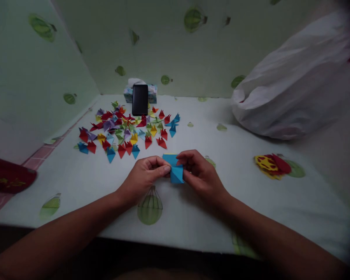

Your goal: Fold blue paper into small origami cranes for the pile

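A small blue sheet of origami paper (177,175), partly folded, is held just above the table in front of me. My left hand (147,171) pinches its left edge between thumb and index finger. On the other side, my right hand (200,171) grips the paper's right edge, its fingers curled behind and over the top. A thin yellowish strip shows along the upper edge of the paper. Beyond my hands lies a spread of folded paper pieces (121,151) in red, blue, yellow, green and purple, each with pointed tips.
A dark phone (140,100) leans against a tissue box (128,94) at the back. The large white plastic bag (282,89) bulges at the right. Yellow and red cut-out pieces (270,165) lie at right; a red packet (10,175) sits at the left edge. Walls stand behind and left.
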A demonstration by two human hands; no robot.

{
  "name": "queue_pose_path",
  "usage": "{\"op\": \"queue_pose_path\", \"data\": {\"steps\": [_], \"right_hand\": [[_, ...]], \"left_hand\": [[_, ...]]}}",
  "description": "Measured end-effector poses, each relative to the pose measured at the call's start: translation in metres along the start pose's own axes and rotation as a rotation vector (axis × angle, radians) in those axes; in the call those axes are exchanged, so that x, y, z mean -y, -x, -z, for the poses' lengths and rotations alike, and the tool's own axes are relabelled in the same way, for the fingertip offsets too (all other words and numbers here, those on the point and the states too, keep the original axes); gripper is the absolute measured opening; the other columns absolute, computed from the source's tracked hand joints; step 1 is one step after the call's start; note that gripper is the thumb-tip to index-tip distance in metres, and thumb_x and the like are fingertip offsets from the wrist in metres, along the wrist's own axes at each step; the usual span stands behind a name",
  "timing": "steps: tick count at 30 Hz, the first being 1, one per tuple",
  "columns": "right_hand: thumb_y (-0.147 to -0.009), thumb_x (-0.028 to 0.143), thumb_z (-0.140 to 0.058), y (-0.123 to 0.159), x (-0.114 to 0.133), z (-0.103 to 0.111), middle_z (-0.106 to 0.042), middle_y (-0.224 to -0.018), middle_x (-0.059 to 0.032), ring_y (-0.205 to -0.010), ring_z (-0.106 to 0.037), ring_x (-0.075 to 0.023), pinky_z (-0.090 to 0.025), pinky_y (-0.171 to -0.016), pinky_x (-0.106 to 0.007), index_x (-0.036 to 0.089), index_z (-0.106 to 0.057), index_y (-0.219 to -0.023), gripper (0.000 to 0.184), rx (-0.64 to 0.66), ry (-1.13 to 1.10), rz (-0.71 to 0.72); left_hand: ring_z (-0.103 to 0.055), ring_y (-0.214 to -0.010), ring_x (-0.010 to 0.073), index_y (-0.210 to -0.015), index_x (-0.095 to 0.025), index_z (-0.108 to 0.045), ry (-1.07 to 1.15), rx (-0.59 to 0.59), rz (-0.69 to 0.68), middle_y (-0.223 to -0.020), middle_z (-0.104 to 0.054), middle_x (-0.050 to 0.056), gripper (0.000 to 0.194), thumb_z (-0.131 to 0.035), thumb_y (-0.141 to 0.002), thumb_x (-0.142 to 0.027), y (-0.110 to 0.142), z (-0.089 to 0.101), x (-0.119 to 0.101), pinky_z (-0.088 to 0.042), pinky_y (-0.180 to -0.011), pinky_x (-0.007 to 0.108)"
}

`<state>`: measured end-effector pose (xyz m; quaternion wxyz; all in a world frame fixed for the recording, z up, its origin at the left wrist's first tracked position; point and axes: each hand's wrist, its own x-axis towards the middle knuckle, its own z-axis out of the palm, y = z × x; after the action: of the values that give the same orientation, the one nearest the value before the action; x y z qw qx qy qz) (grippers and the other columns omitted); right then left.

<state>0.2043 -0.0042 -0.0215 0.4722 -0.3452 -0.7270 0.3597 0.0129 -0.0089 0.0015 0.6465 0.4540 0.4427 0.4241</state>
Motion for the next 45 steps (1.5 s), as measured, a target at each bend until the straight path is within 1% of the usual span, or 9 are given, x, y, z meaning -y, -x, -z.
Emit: {"op": "queue_pose_path", "data": {"steps": [3,12,17,22,30,33,38,41,45], "right_hand": [[-0.084,0.004,-0.054,-0.001,-0.002,0.0,-0.064,-0.095,-0.0032,-0.083,-0.066,-0.0146,-0.056,-0.069,-0.025,0.022,-0.056,-0.11,0.031,-0.004,-0.086,-0.031],[-0.086,0.003,-0.053,-0.001,-0.001,0.003,-0.066,-0.104,-0.0045,-0.092,-0.066,-0.0152,-0.056,-0.08,-0.029,0.023,-0.057,-0.112,0.033,0.019,0.045,0.068],[-0.089,0.012,-0.058,-0.003,0.0,0.001,-0.065,-0.092,-0.0021,-0.084,-0.065,-0.015,-0.054,-0.072,-0.028,0.023,-0.055,-0.109,0.023,0.017,-0.158,-0.102],[-0.088,0.022,-0.066,-0.008,0.002,0.002,-0.059,-0.078,0.0019,-0.07,-0.06,-0.0136,-0.052,-0.063,-0.027,0.024,-0.056,-0.104,0.019,-0.009,-0.344,-0.294],[-0.089,0.027,-0.068,-0.009,0.005,0.005,-0.059,-0.076,0.0029,-0.067,-0.059,-0.0121,-0.05,-0.062,-0.026,0.022,-0.057,-0.103,0.018,-0.112,-0.399,-0.282],[-0.092,0.036,-0.066,-0.009,0.005,0.004,-0.059,-0.076,0.0034,-0.065,-0.059,-0.0113,-0.051,-0.064,-0.027,0.022,-0.058,-0.104,0.021,-0.126,-0.445,-0.301],[-0.077,0.038,-0.082,-0.011,0.002,0.001,-0.065,-0.083,0.0011,-0.073,-0.063,-0.013,-0.053,-0.069,-0.028,0.022,-0.06,-0.098,0.035,-0.024,-0.523,-0.389],[-0.081,0.036,-0.078,-0.01,0.003,0.001,-0.066,-0.082,0.0004,-0.071,-0.063,-0.0127,-0.053,-0.069,-0.028,0.021,-0.062,-0.092,0.025,0.038,-0.481,-0.384],[-0.083,0.033,-0.075,-0.01,0.004,0.002,-0.066,-0.083,0.0003,-0.071,-0.063,-0.0127,-0.053,-0.068,-0.028,0.021,-0.062,-0.095,0.021,0.016,-0.461,-0.354]], "left_hand": [[-0.063,-0.073,0.0133,-0.078,-0.015,-0.073,-0.042,-0.005,-0.032,-0.077,-0.071,0.002,0.023,-0.085,-0.072,-0.034,0.0,0.001,0.0,-0.05,-0.075,0.027],[-0.06,-0.068,0.0111,-0.077,-0.015,-0.074,-0.061,0.043,0.033,-0.073,-0.07,0.0,0.019,-0.083,-0.074,-0.032,-0.003,0.004,0.002,-0.046,-0.068,0.023],[-0.06,-0.069,0.0111,-0.077,-0.015,-0.074,-0.07,0.035,0.01,-0.073,-0.07,0.001,0.021,-0.082,-0.076,-0.034,-0.006,0.006,0.004,-0.046,-0.069,0.023],[-0.061,-0.069,0.0114,-0.08,-0.014,-0.071,-0.043,-0.046,-0.039,-0.072,-0.069,0.0,0.022,-0.08,-0.078,-0.034,-0.008,0.005,0.008,-0.047,-0.071,0.023],[-0.064,-0.067,0.0113,-0.081,-0.015,-0.066,-0.113,0.009,-0.039,-0.072,-0.069,-0.001,0.021,-0.079,-0.075,-0.03,-0.008,0.001,0.007,-0.049,-0.069,0.023],[-0.065,-0.067,0.0114,-0.081,-0.015,-0.064,-0.108,-0.037,-0.08,-0.07,-0.07,-0.001,0.02,-0.078,-0.075,-0.028,-0.008,0.001,0.009,-0.05,-0.068,0.023],[-0.069,-0.07,0.0124,-0.08,-0.016,-0.063,-0.035,-0.101,-0.144,-0.073,-0.071,-0.001,0.022,-0.08,-0.074,-0.029,-0.008,0.001,0.012,-0.054,-0.07,0.024],[-0.07,-0.07,0.0123,-0.079,-0.016,-0.063,-0.033,-0.101,-0.166,-0.074,-0.072,-0.001,0.022,-0.08,-0.075,-0.029,-0.008,0.0,0.013,-0.055,-0.07,0.024],[-0.07,-0.071,0.0122,-0.077,-0.017,-0.063,-0.039,-0.116,-0.214,-0.075,-0.072,-0.001,0.021,-0.081,-0.075,-0.027,-0.006,-0.001,0.013,-0.057,-0.07,0.024]]}}
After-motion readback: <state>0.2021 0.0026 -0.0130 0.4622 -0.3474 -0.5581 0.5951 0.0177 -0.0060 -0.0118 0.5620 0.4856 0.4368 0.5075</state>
